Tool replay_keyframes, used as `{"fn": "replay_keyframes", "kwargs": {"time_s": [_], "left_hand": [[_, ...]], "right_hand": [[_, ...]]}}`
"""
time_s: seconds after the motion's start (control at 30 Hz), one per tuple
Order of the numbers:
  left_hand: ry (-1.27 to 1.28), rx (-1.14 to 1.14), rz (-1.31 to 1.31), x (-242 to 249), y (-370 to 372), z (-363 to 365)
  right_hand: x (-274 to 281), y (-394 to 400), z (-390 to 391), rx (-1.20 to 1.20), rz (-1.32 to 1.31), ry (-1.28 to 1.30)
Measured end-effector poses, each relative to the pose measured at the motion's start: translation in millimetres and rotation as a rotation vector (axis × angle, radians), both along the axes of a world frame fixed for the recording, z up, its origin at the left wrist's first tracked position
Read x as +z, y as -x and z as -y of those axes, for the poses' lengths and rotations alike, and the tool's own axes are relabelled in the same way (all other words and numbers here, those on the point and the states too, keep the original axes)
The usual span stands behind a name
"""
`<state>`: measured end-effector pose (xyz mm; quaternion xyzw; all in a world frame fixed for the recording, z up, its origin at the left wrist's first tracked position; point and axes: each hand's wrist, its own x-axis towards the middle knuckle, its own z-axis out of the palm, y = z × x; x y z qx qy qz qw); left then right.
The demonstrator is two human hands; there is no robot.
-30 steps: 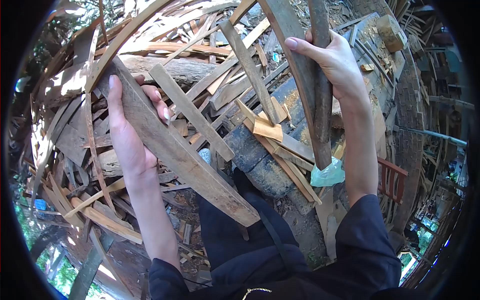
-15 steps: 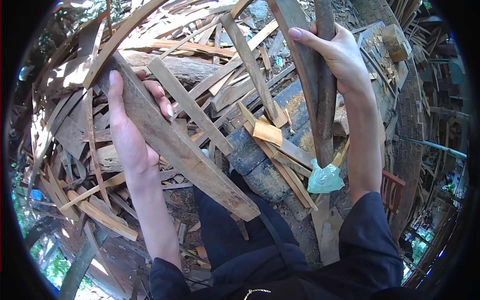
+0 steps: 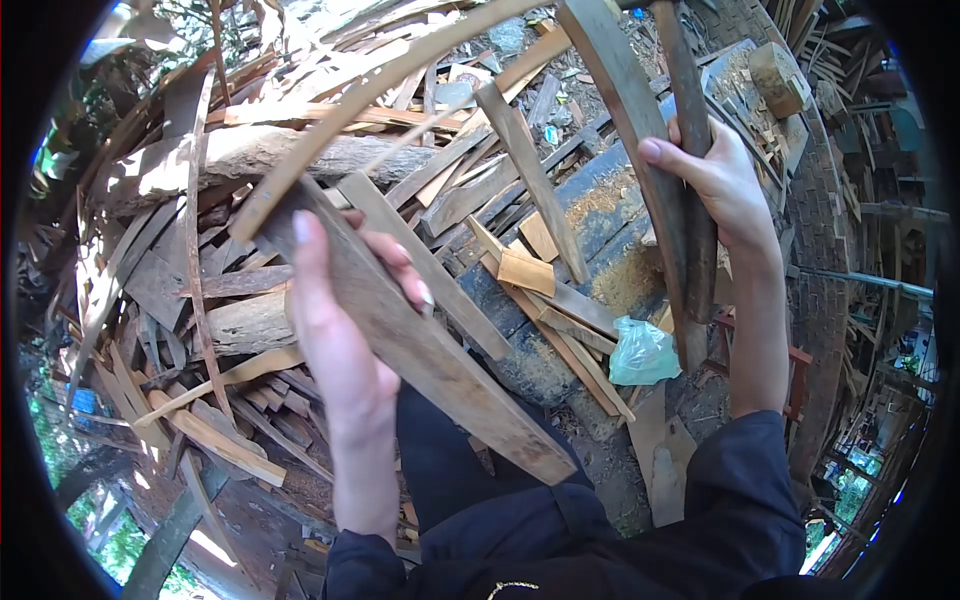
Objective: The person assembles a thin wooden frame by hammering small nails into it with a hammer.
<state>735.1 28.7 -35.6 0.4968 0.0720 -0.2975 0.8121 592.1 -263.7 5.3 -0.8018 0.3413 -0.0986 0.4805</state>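
Both hands carry a wooden frame with several legs, joined at the top by a long rail [image 3: 372,98] that looks curved in this view. My left hand [image 3: 345,345] is closed around a broad tapered leg [image 3: 450,360], whose narrow end points down over my lap. Beside it runs a thinner leg [image 3: 430,265]. On the other side, my right hand [image 3: 738,195] grips a dark tapered leg [image 3: 632,105] and a rounder leg [image 3: 683,50] together, thumb on the near face. Another slim leg [image 3: 530,180] hangs between the hands.
Scrap boards and offcuts lie piled around a thick log [image 3: 300,155]. A dark sawdust-covered surface [image 3: 575,270] holds small wood pieces and a pale green plastic bag [image 3: 642,352]. A wood block [image 3: 778,80] stands at the upper right, near a brick-patterned strip [image 3: 830,260].
The wooden frame and both hands have shifted to the right, and the hands sit somewhat lower. Both hands keep hold of the legs.
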Motion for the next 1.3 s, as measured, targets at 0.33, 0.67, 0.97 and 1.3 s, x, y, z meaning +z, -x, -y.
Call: {"fn": "replay_keyframes", "kwargs": {"time_s": [0.33,0.67,0.97,1.3], "left_hand": [[-0.001,-0.004,-0.28,-74,118,17],[0.034,-0.044,-0.294,-113,181,20],[0.033,-0.037,-0.27,-114,178,24],[0.055,-0.027,-0.186,-103,130,37]], "right_hand": [[-51,95,25,-0.067,-0.239,-0.091],[-80,146,28,-0.157,-0.266,-0.21],[-88,146,26,-0.184,-0.222,-0.223],[-75,103,34,-0.152,-0.14,-0.188]]}}
